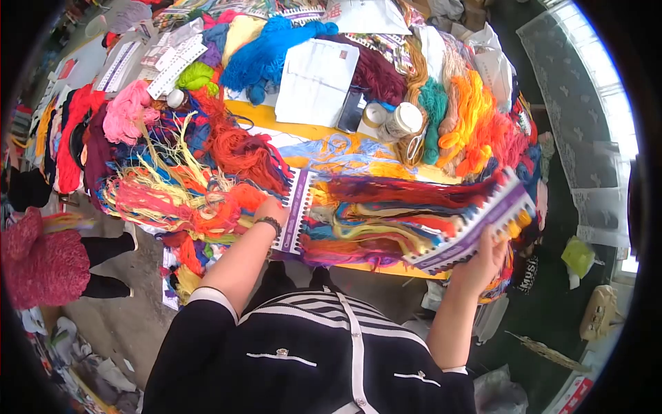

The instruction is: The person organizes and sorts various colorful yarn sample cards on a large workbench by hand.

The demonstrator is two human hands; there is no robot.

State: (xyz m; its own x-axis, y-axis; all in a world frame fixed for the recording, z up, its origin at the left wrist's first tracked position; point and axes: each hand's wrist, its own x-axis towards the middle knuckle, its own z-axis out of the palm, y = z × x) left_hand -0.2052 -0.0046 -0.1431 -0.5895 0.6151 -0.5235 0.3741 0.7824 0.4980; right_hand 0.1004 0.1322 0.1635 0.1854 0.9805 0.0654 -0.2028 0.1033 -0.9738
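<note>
At the left edge of the scene stands a person in a pinkish-red garment (45, 259), well apart from the hands. On the left of the tabletop (258, 114), toward its far side, lies a pink skein (127, 114); nearer is a loose heap of yellow, red and coral threads (155, 196). The left hand (271, 210) reaches in over this heap, just beside the left purple card (295, 210) — its fingers are partly lost among the threads, so I cannot tell whether its grip is closed. Farther back are a bright blue hank (269, 58) and, to its right, a white sheet (317, 79). Multicoloured strands (386, 217) run rightward from the left card, between the two hands, to the right purple card (472, 228). Behind them stand a tape roll (374, 114) and a white tub (405, 119), then a green hank (432, 110). The right hand (486, 259) has its grip clamped on the right card, thumb on top — the card slants, its right end farther back. Beyond it lies an orange-yellow hank (463, 114).
</note>
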